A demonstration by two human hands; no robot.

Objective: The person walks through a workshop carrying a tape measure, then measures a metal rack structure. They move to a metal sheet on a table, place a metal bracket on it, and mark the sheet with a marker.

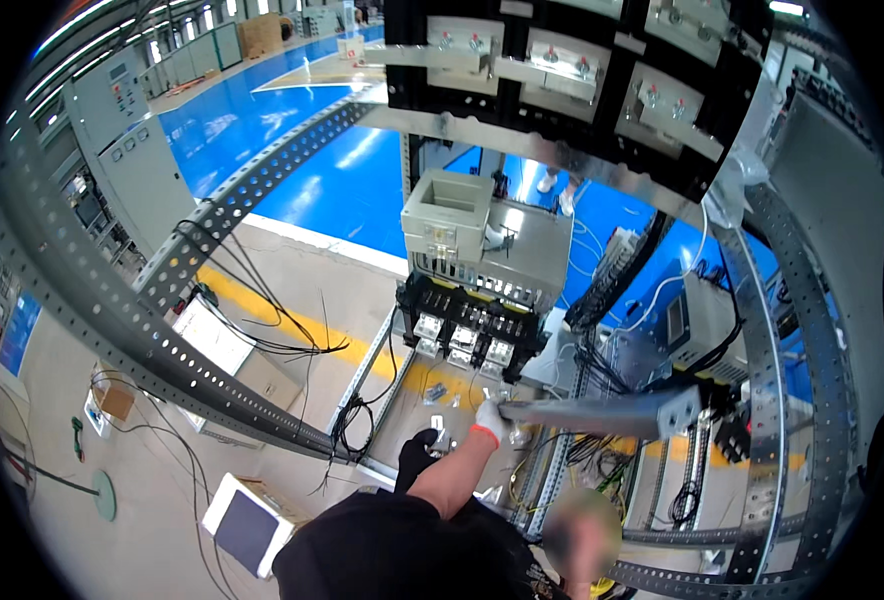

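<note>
My left hand, in a white glove with an orange-red cuff, is at the left end of a long grey metal beam. Its fingers look closed on that end, though they are partly hidden. The beam reaches to the right and ends in a plate with holes. At the lower right, a heavily blurred shape with bare skin below it looks like my right hand; its fingers cannot be made out. Just beyond my left hand stands a large circuit breaker with silvery terminals. Small loose parts lie nearby.
Perforated steel frame rails surround me. A black panel with metal busbars hangs overhead. Dark cables dangle at the left and wire bundles lie at the right. A white box stands on the floor. Another person's feet show beyond.
</note>
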